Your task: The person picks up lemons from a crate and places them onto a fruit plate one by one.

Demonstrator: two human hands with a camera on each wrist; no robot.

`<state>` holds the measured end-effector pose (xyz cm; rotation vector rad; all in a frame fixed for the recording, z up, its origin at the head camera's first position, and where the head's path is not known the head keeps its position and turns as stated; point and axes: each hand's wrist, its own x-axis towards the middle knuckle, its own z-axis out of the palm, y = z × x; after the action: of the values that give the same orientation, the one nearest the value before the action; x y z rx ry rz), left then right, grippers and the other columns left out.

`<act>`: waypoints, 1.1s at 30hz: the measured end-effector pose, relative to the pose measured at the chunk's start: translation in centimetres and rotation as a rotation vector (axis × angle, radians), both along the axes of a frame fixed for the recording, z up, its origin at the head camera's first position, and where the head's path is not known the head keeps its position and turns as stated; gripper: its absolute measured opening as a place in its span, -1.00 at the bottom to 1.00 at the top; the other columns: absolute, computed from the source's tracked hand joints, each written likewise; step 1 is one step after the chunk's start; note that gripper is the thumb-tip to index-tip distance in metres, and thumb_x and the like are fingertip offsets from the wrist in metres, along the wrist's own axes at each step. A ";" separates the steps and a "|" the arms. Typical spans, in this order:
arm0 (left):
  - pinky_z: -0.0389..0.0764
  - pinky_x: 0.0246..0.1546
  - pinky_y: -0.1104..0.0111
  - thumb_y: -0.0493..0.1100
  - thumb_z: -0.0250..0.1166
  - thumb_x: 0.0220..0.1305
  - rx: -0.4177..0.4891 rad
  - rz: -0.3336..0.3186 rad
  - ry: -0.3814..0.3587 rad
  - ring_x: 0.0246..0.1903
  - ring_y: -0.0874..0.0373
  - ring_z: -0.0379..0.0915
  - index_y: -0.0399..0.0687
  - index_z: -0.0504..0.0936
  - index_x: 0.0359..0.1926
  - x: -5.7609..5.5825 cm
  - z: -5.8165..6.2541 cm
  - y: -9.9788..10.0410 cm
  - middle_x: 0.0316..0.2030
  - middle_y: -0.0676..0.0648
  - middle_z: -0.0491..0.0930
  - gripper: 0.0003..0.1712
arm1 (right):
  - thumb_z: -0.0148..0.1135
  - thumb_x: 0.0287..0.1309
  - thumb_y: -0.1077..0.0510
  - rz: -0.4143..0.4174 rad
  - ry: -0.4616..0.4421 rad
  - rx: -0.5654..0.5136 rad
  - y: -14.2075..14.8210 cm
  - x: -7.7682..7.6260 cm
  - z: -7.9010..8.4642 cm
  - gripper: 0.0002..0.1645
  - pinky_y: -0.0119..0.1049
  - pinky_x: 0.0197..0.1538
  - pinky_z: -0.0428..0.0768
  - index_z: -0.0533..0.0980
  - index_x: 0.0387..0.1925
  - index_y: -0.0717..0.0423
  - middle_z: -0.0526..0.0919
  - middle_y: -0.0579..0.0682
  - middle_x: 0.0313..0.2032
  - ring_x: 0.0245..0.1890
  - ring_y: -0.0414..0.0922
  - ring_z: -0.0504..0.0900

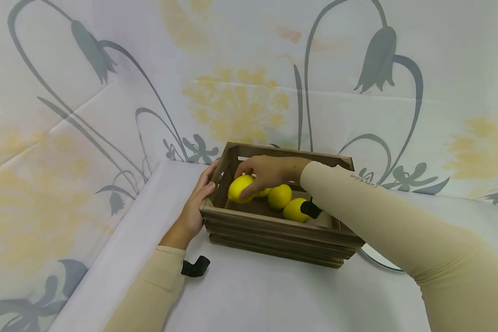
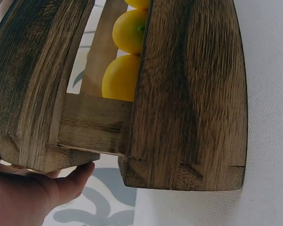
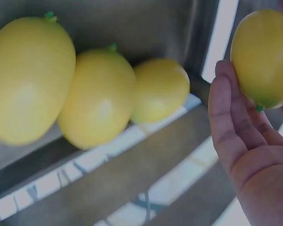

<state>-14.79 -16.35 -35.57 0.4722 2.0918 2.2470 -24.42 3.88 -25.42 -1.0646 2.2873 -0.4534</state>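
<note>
A brown slatted wooden crate [image 1: 274,240] stands on the white surface. My left hand [image 1: 194,207] holds its left end, thumb by the rim; the left wrist view shows that hand [image 2: 42,193] at the end of an upper slat, some fingers hidden behind the wood. Inside the crate, toward its left end, my right hand [image 1: 267,173] grips a yellow lemon [image 1: 240,188] between thumb and fingers. That lemon [image 3: 264,56] has a green tip in the right wrist view. Three more lemons lie in a row in the crate, the nearest lemon [image 1: 295,210] partly behind a black wrist piece.
A round, pale object with a thin rim [image 1: 382,258] shows partly beneath my right forearm, beside the crate. Flower-printed cloth [image 1: 240,106] rises behind and to the left. The white surface [image 1: 249,295] extends in front of the crate.
</note>
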 end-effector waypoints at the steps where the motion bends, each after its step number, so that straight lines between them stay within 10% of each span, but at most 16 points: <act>1: 0.01 0.49 -0.06 0.00 -0.27 0.50 0.000 0.003 -0.006 0.53 0.00 -0.08 0.37 -0.03 0.56 0.0 0.0 -0.2 0.55 0.15 -0.06 -0.35 | 0.39 0.18 -0.14 -0.018 0.001 -0.007 0.2 0.0 0.4 -0.39 -0.18 0.15 0.54 0.50 0.21 -0.05 0.61 -0.05 0.10 0.02 -0.10 0.56; 10: -0.04 0.50 -0.08 -0.03 -0.28 0.50 0.006 0.020 -0.003 0.55 -0.02 -0.13 0.32 -0.07 0.58 -0.7 -0.6 -1.3 0.57 0.13 -0.11 -0.33 | 0.41 0.14 -0.20 -0.193 -0.057 -0.145 2.4 1.2 3.3 -0.35 -0.13 0.25 0.50 0.45 0.24 -0.22 0.55 -0.14 0.13 0.09 -0.11 0.54; 22: -0.09 0.51 -0.02 -0.05 -0.30 0.51 -0.005 0.042 0.026 0.56 0.01 -0.18 0.23 -0.09 0.59 -1.8 0.0 -2.1 0.58 0.11 -0.13 -0.33 | 0.41 0.19 -0.02 -0.236 0.165 -0.416 5.1 2.8 7.7 -0.43 -0.18 -0.03 0.57 0.48 0.22 -0.11 0.61 -0.03 0.10 -0.13 -0.04 0.65; 33: -0.12 0.52 -0.01 -0.06 -0.31 0.51 0.003 0.033 0.019 0.57 0.07 -0.22 0.26 -0.09 0.59 -1.7 -0.2 -2.3 0.58 0.14 -0.13 -0.33 | 0.38 0.22 0.11 -0.386 0.214 -0.570 9.2 5.3 6.4 -0.45 -0.40 -0.09 0.61 0.47 0.23 -0.03 0.56 -0.01 0.07 -0.12 -0.02 0.66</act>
<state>-16.44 -18.70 -35.75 0.4643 2.1214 2.2729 -19.14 13.10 -18.98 -0.9477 2.6389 -1.2591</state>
